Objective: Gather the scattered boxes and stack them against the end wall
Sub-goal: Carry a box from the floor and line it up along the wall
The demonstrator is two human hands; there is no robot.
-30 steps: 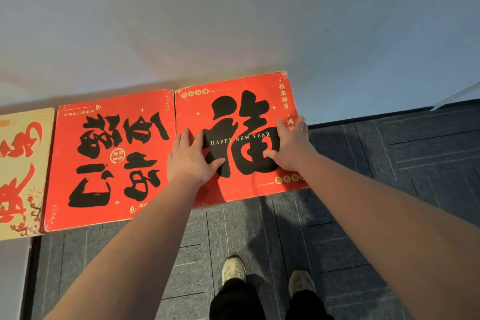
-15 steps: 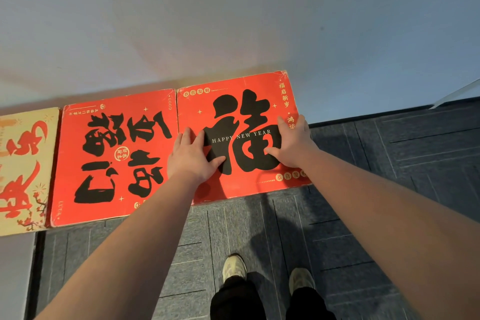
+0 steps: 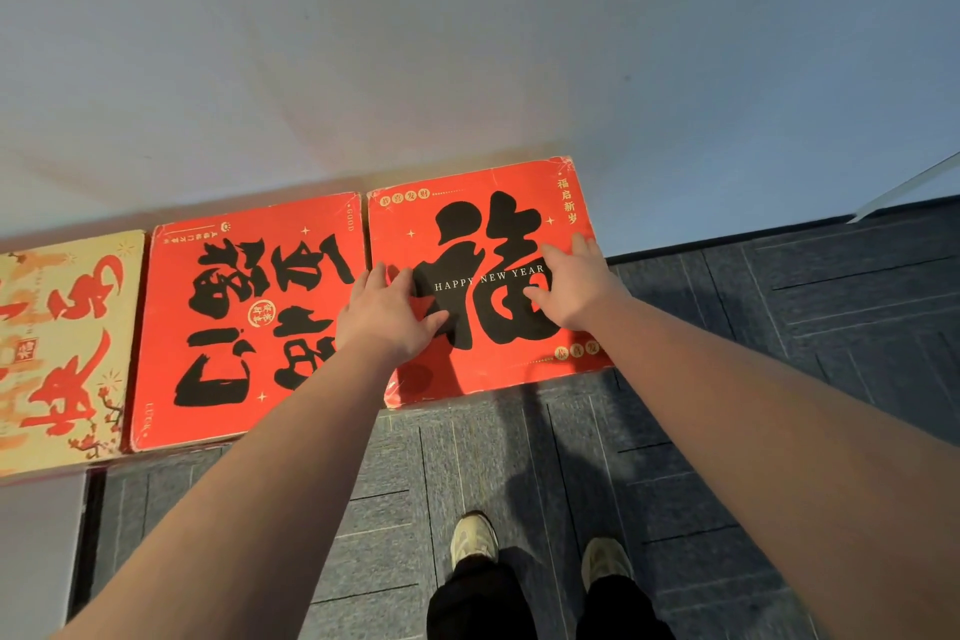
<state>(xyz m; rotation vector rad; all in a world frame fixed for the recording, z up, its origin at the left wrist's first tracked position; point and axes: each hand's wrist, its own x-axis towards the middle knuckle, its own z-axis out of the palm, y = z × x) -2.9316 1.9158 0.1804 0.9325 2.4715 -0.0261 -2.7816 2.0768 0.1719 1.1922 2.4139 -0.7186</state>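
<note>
Three boxes stand in a row against the pale end wall (image 3: 467,42). The right one is a red box (image 3: 483,218) with a large black character and "HAPPY NEW YEAR" on top. My left hand (image 3: 387,314) lies flat on its left part, fingers straight. My right hand (image 3: 574,283) presses flat on its right part near the edge. To its left, touching it, is a second red box (image 3: 244,317) with black characters. A cream box (image 3: 62,343) with red characters stands at the far left, cut off by the frame.
Dark grey carpet tiles (image 3: 779,327) cover the floor in front and to the right of the boxes. My two shoes (image 3: 472,541) stand just behind the right box. A grey surface (image 3: 36,551) shows at the lower left.
The boxes and both hands keep their places; only the view has drifted slightly, showing the row a little further right.
</note>
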